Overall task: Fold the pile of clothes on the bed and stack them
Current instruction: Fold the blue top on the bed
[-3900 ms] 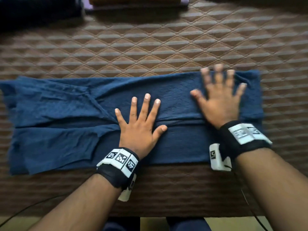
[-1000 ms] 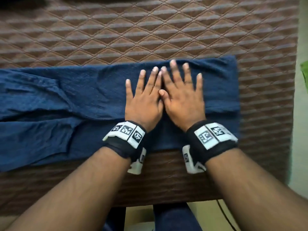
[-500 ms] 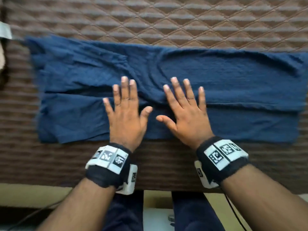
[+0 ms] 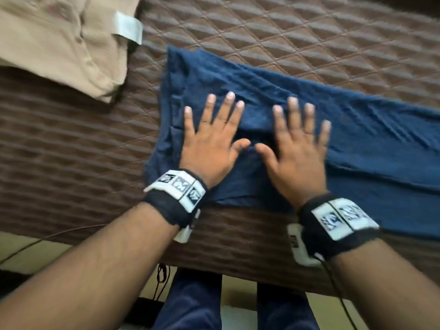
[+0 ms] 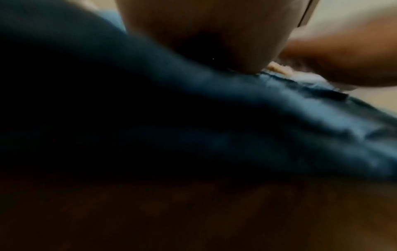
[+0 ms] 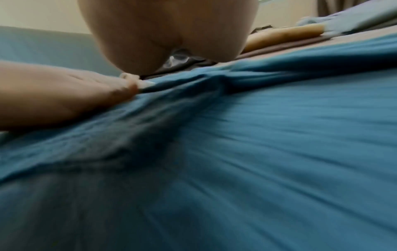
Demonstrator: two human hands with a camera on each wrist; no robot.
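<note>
A dark blue garment (image 4: 371,148) lies folded into a long strip across the brown quilted bed (image 4: 285,39), its left end in front of me. My left hand (image 4: 212,136) lies flat with spread fingers on that left end. Beside it my right hand (image 4: 297,148) presses flat on the cloth too, thumbs nearly touching. The left wrist view is dark, showing blue cloth (image 5: 279,118) under the palm. In the right wrist view the blue fabric (image 6: 279,152) is creased under the palm (image 6: 167,34).
A folded beige garment (image 4: 59,41) with a white tag lies at the upper left of the bed. The bed's front edge (image 4: 238,265) runs just behind my wrists, with my legs and the floor below. A cable (image 4: 47,239) trails at the left.
Both hands have slid leftwards along the blue strip, from its right half to its left end. The view has swung left, bringing the beige garment in.
</note>
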